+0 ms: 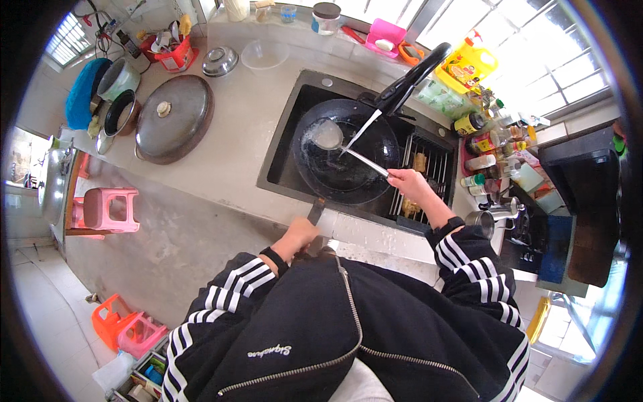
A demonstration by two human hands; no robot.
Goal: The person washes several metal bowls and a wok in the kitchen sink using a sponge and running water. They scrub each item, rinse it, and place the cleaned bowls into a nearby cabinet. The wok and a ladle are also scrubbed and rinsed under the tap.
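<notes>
A dark wok [371,176] rests in the black sink [281,161], with its handle [316,211] reaching over the front rim. My left hand [301,233] is closed around that handle. In my right hand [409,183] is the metal shaft of a ladle [327,134], whose bowl lies inside the wok toward its left side. Water [365,128] streams from the black faucet [414,75] past the ladle into the wok. Under the wok's right side, a wire rack [408,151] holds pieces of food, perhaps ginger root [420,163].
A large lidded pan [173,120] stands on the counter at left, near a metal bowl [220,61] and a clear plastic bowl [264,54]. Bottles and jars [485,143] crowd the right side. A yellow detergent jug [467,63] stands behind the faucet.
</notes>
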